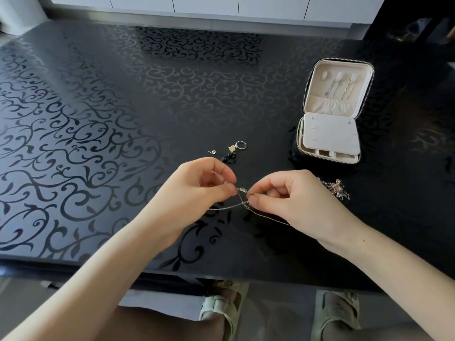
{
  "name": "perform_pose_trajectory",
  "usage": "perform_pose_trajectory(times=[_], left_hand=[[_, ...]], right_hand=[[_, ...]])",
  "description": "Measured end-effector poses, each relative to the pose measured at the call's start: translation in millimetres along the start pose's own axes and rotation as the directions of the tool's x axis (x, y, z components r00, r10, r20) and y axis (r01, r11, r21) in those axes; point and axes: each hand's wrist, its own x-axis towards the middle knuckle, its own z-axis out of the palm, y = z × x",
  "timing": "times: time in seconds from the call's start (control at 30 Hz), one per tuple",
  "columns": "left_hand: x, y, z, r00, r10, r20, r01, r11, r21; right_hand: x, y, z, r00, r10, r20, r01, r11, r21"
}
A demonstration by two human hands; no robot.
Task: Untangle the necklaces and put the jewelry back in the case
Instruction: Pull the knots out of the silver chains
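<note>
Clearly, the left hand (204, 185) and right hand (293, 193) are each pinching the thin silver chain necklace (227, 207) over the black patterned table (98, 119). Being light, limp, slippery and probably snappable, it is likely asking for gentle fingertip holds beside the tangle.

Bare forearms (103, 274), pale green buckled strap sandals (219, 308) on both feet

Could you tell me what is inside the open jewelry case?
In the jewelry case lid, thin chains hang into a pocket. A beige earring panel covers the base, so its compartments' contents are mostly hidden.
</note>
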Motion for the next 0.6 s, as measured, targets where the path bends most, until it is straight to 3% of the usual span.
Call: perform_pose_trajectory(times=[0.17, 0.27, 0.4, 0.6], left_hand=[[-0.8, -0.1, 4.0, 0.994, 0.103, -0.045, -0.093, 0.975, 0.200], [-2.3, 0.9, 5.4, 0.988, 0.149, -0.040, -0.127, 0.934, 0.334], [-2.7, 2.3, 8.0, 0.982, 0.188, -0.035, -0.154, 0.886, 0.437], [-1.6, 0.7, 7.8, 0.984, 0.177, -0.025, -0.143, 0.862, 0.486]], right_hand=[[0.2, 1.9, -8.0, 0.998, -0.051, -0.042, 0.040, 0.974, -0.223], [-1.6, -0.4, -11.5, 0.994, -0.094, -0.060, 0.075, 0.960, -0.271], [-3.5, -5.2, -16.4, 0.989, -0.116, -0.090, 0.100, 0.981, -0.168], [-4.1, -7.8, -25.3, 0.991, -0.035, -0.126, 0.040, 0.998, 0.040]])
